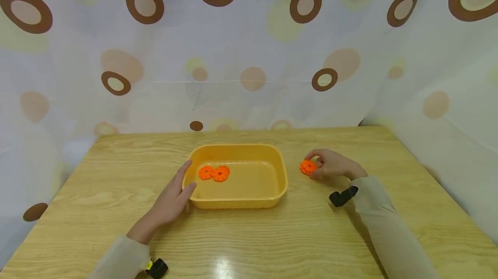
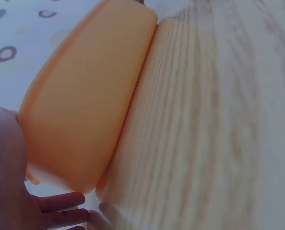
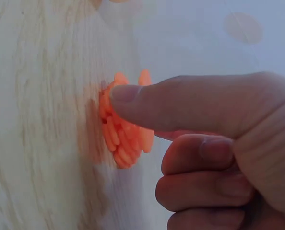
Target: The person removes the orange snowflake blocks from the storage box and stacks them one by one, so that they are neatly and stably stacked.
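Note:
A yellow plastic basin [image 1: 249, 203] stands on the wooden table. My left hand [image 1: 171, 199] holds its left end, the thumb over the rim and the fingers along the outer wall. Inside, toward the left, lie two orange notched discs [image 1: 221, 174], flower-shaped and side by side. To the right of the basin, my right hand [image 1: 332, 164] pinches a small stack of the same orange discs [image 3: 125, 129] between thumb and forefinger, close over the tabletop. Its other fingers are curled in toward the palm, as the right wrist view shows.
The wood-grain table [image 1: 249, 244] reaches back to a white curtain [image 1: 241, 45] printed with brown rings and dots, which also runs along the right side. Each wrist carries a small black camera [image 1: 343, 196].

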Available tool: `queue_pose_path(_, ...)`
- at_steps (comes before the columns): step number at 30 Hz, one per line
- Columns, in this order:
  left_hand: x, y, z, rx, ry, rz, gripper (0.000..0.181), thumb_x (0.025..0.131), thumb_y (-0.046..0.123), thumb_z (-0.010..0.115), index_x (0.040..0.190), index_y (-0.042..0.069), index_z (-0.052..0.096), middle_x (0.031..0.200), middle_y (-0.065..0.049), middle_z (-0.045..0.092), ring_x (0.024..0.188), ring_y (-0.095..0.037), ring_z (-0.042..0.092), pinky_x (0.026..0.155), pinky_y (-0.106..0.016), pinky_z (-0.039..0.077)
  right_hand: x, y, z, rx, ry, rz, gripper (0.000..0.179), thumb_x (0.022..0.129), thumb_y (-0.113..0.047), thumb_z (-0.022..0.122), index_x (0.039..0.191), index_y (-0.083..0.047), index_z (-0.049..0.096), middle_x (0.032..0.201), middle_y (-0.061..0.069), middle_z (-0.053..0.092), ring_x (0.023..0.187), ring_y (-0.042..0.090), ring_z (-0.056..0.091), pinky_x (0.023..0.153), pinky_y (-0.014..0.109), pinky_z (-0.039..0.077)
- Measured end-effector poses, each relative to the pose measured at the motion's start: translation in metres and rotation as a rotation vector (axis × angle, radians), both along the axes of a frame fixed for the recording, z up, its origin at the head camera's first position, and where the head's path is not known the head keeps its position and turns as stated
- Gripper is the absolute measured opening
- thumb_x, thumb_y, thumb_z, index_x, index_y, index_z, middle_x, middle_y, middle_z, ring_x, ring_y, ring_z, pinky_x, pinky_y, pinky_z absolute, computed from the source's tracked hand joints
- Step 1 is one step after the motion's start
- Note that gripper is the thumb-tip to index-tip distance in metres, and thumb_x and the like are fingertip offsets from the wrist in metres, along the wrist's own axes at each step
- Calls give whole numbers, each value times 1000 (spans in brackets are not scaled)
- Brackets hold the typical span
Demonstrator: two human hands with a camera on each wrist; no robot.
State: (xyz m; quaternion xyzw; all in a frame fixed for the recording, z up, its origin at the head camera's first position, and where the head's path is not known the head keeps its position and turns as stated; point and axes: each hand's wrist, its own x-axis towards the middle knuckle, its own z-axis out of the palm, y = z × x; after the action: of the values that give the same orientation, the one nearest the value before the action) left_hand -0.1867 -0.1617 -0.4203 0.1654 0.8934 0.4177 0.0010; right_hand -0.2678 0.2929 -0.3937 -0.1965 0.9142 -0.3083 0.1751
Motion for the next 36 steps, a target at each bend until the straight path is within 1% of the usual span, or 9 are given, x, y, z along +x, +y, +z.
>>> queue_pose_path(4,0,0,-1,-4,10,7,59,103,20,42,154,6,14,156,-25,21,142,-44,24,113,-61,21,-1,0,-2,-3,-3,-5,49,80,-10,74,123,4,55,61,-3,32,55,10,28,57,23,29)
queue_pose_path(11,1,0,-2,-6,19,0,59,103,20,41,154,6,14,156,-26,22,142,-45,24,112,-61,21,0,2,-2,-60,-66,-12,57,81,-9,74,129,6,48,62,-3,32,54,8,28,57,22,30)
queue_pose_path(19,1,0,-3,-7,25,0,59,103,20,42,154,6,14,156,-26,22,142,-44,24,112,-61,22,0,3,-1,-107,-76,-11,62,81,-9,75,132,7,45,61,-3,31,52,7,28,56,21,31)
queue_pose_path(23,0,-1,-3,-7,28,1,60,103,20,42,154,6,14,156,-26,22,142,-45,25,112,-61,22,-1,1,1,-122,-58,3,61,81,-8,74,132,7,45,60,-4,29,51,6,27,56,22,33)
queue_pose_path(29,1,0,-4,4,6,-1,60,103,20,42,154,5,14,156,-26,22,142,-44,24,113,-61,21,-3,-1,-1,-147,-12,9,53,85,-10,71,130,6,49,61,-4,31,51,6,27,57,22,33)
queue_pose_path(33,1,1,-3,5,4,-7,60,103,20,42,154,5,14,156,-25,22,142,-44,24,113,-60,21,-3,-4,0,-197,-1,4,47,90,-11,66,130,7,49,59,-4,30,49,6,26,54,22,31)
queue_pose_path(36,0,-1,-1,-2,12,1,60,103,20,42,154,5,14,156,-26,22,142,-44,24,113,-60,21,-6,-12,5,-243,24,2,42,92,-9,63,128,8,49,59,-4,29,49,6,23,51,22,26)
